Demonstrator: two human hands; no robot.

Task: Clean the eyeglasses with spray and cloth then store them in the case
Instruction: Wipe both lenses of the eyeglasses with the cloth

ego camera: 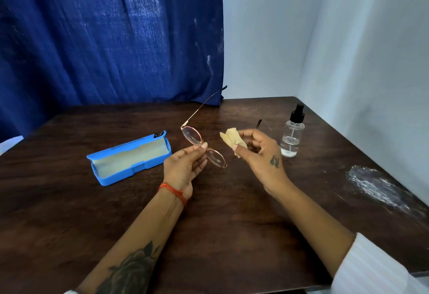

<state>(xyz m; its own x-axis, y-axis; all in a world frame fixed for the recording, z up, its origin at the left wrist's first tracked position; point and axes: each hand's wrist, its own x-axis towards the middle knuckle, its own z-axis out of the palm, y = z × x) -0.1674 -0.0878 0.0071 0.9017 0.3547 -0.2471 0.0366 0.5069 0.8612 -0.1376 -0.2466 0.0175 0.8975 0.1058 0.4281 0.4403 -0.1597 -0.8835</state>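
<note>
One dark wood desk (232, 212) is filling most of the frame, with one blue curtain (111, 38) hanging behind it on the left and pale walls (325, 38) meeting in the corner on the right. One blue eyeglass case (130, 158) is lying open on the desk left of centre, pale lining showing, nothing visible inside. One white powdery smear (376, 187) is sitting on the desk near the right edge. Two bare forearms are reaching in from the bottom, two hands working above the desk. The left hand (183, 168), one red thread band (175, 192) on its wrist, is pinching the one pair of eyeglasses (204, 148) at the bridge, grip narrow between thumb and fingertips; the glasses are being held up off the desk, between the case and the bottle, both temples unfolded, one pointing up toward the curtain. The right hand (260, 152) is holding one small yellow cloth (232, 140) bunched between thumb and fingers, grip closed round it, just beside the nearer lens. One clear spray bottle (291, 136) with a black pump top is standing upright on the desk right of the right hand.
</note>
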